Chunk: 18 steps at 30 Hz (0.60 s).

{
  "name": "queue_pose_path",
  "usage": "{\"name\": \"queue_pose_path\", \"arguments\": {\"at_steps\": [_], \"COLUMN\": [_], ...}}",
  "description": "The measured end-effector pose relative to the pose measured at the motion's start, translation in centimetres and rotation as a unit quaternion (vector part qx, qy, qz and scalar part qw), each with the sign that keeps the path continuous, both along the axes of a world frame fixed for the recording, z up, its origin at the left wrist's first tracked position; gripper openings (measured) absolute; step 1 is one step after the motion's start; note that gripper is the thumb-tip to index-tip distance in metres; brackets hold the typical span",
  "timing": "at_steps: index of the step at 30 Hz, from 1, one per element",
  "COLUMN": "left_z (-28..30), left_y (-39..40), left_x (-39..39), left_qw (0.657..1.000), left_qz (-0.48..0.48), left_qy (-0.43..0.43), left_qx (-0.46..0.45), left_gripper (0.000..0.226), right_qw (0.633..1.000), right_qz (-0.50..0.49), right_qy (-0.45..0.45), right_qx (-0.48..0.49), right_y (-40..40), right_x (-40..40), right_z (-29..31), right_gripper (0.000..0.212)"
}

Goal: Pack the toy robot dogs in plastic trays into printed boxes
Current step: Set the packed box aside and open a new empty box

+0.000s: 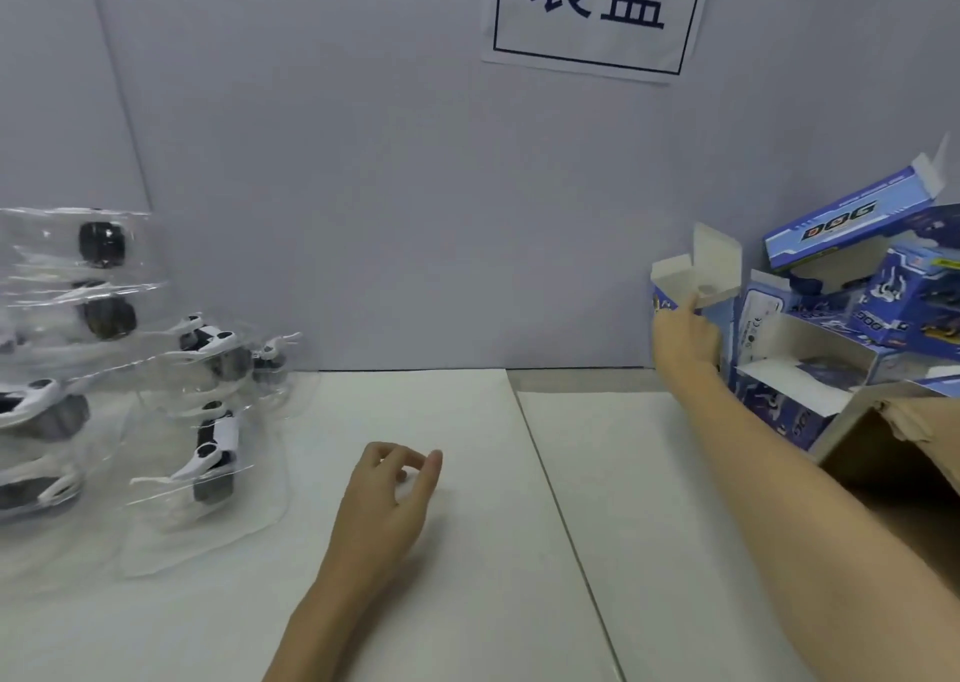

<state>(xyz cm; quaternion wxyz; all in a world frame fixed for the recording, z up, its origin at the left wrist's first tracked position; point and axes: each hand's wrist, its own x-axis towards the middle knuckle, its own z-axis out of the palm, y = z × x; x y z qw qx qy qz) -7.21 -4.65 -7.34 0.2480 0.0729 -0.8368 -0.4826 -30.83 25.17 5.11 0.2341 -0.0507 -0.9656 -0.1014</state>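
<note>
Several clear plastic trays with black-and-white toy robot dogs [210, 421] are stacked and leaning at the left of the white table [467, 551]. Blue printed boxes [841, 312] with open white flaps are heaped at the right against the wall. My right hand [684, 338] reaches to the nearest blue box [696, 276], whose flaps stand open, and its fingers grip the box's lower edge. My left hand [392, 494] hovers over the middle of the table, fingers loosely curled, holding nothing.
A brown cardboard carton [883, 453] stands open at the right edge under the box heap. A grey wall with a paper sign [597, 11] closes the back. A seam [561, 515] divides the white table surface.
</note>
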Motion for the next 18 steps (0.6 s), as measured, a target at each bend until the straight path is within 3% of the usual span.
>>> {"name": "queue_pose_path", "arguments": {"at_steps": [6, 9, 14, 18], "left_z": [0.0, 0.8, 4.0, 6.8], "left_y": [-0.4, 0.0, 0.7, 0.5], "left_x": [0.3, 0.9, 2.9, 4.0], "left_qw": [1.0, 0.998, 0.991, 0.967], "left_qz": [-0.019, -0.019, -0.033, -0.169], "left_qy": [-0.003, 0.006, 0.068, 0.059], "left_qx": [0.025, 0.062, 0.109, 0.182], "left_gripper": [0.016, 0.013, 0.071, 0.07], "right_qw": [0.975, 0.921, 0.811, 0.738], "right_qz": [0.128, 0.249, 0.388, 0.486], "right_qy": [0.18, 0.272, 0.308, 0.289], "right_qx": [-0.019, -0.127, -0.312, -0.368], "right_y": [-6.2, -7.9, -8.9, -9.3], "right_x": [7.3, 12.0, 18.5, 21.6], "right_z": [-1.7, -2.5, -3.1, -4.0], "right_gripper": [0.017, 0.03, 0.021, 0.02]}}
